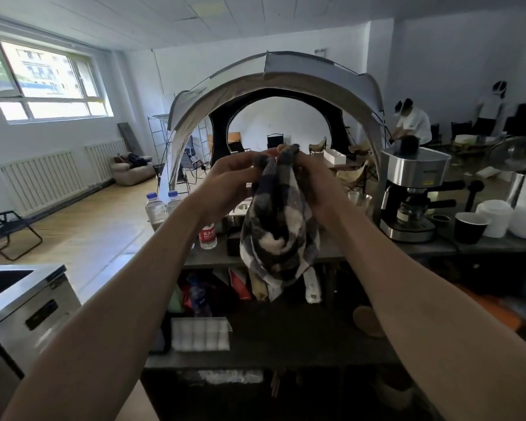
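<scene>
A checked cloth (278, 229) in dark blue, grey and white hangs in the air in front of me, bunched and folded on itself. My left hand (230, 177) pinches its top edge on the left side. My right hand (313, 180) grips the top edge on the right, with the two hands close together. The cloth's lower end dangles over the dark counter (346, 250).
An espresso machine (413, 189), a black cup (469, 227) and white cups (495, 217) stand on the counter at right. Water bottles (155, 209) stand at its left end. A steel cabinet (28, 308) is at lower left. A tent (274, 86) and people are behind.
</scene>
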